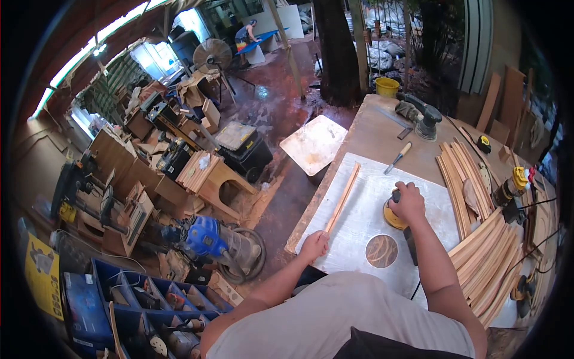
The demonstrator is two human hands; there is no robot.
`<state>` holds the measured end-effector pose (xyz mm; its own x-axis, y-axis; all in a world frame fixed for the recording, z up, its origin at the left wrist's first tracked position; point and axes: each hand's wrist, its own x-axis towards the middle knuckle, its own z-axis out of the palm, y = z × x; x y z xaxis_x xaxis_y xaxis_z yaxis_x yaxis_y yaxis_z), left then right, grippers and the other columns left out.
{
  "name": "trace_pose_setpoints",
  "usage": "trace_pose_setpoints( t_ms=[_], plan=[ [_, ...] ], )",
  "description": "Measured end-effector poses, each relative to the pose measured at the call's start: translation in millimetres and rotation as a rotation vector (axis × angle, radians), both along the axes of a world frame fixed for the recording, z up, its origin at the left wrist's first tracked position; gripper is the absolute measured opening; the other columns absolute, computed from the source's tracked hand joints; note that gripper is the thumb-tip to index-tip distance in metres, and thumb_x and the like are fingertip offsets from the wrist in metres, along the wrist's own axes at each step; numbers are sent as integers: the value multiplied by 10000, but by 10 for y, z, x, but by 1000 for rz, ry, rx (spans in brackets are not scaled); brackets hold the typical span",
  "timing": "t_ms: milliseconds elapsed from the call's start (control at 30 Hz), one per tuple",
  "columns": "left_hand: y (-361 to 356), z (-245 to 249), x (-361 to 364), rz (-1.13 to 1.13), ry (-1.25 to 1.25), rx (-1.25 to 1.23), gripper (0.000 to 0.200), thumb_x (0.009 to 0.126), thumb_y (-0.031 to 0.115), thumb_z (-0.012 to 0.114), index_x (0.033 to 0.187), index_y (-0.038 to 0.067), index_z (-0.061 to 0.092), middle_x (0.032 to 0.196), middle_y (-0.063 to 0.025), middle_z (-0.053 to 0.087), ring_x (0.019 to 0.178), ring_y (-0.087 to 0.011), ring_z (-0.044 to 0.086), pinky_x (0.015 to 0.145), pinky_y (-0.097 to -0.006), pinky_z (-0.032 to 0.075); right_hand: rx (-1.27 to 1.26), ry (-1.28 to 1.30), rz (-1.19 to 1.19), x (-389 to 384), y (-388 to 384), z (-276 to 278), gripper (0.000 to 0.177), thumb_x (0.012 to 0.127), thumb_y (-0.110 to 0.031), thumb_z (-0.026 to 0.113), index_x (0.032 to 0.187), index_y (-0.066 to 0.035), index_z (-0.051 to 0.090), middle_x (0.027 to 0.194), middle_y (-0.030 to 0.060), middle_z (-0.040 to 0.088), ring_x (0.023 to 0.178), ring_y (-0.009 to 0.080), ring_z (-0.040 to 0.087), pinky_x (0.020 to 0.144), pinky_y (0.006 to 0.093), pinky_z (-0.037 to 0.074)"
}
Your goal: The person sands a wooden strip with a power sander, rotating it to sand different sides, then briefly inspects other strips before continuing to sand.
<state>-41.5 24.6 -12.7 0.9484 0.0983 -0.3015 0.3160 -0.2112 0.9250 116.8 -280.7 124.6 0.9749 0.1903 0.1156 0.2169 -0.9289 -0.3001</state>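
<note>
My left hand (pixel 315 245) is closed round the near end of a thin wooden strip (pixel 343 197), which points away from me over a pale metal sheet (pixel 359 185) on the workbench. My right hand (pixel 408 200) grips the top of a yellow and black sander (pixel 394 216), to the right of the strip and apart from it. The sander's underside is hidden. Nearer me, a round disc (pixel 381 251) lies on the sheet. Beyond the right hand is a chisel (pixel 398 158) with a wooden handle.
Stacked wooden strips (pixel 487 254) lie on the right, near a yellow drill (pixel 518 178). Another sander (pixel 427 124) and a yellow bucket (pixel 387 87) stand at the bench's far end. On the floor at left is a blue vacuum (pixel 206 236). A person (pixel 246 37) bends over a blue board far off.
</note>
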Motion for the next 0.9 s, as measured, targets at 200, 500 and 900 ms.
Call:
trace_pose_setpoints(
  t_ms=[200, 500, 900],
  plan=[
    [33, 7, 37, 10, 36, -21, 350, 1056, 319, 456, 1010, 17, 625, 690, -46, 615, 544, -106, 581, 508, -264, 483, -4, 16, -14, 22, 33, 43, 553, 765, -336, 764, 1263, -155, 604, 1174, 152, 579, 1115, 338, 589, 910, 454, 537],
    [42, 45, 78, -48, 41, -22, 333, 1065, 279, 412, 1027, 6, 599, 723, -57, 606, 554, -123, 575, 511, -270, 495, -13, 8, -26, 2, 34, 46, 556, 766, -332, 759, 1271, -162, 601, 1178, 148, 580, 1119, 335, 588, 910, 451, 536],
    [74, 16, 62, -58, 31, -42, 333, 1069, 296, 425, 1030, 18, 603, 727, -54, 606, 563, -119, 575, 516, -261, 491, 6, -12, -22, -12, 46, 31, 547, 761, -313, 760, 1262, -157, 606, 1163, 156, 580, 1103, 341, 588, 901, 455, 537]
  ],
)
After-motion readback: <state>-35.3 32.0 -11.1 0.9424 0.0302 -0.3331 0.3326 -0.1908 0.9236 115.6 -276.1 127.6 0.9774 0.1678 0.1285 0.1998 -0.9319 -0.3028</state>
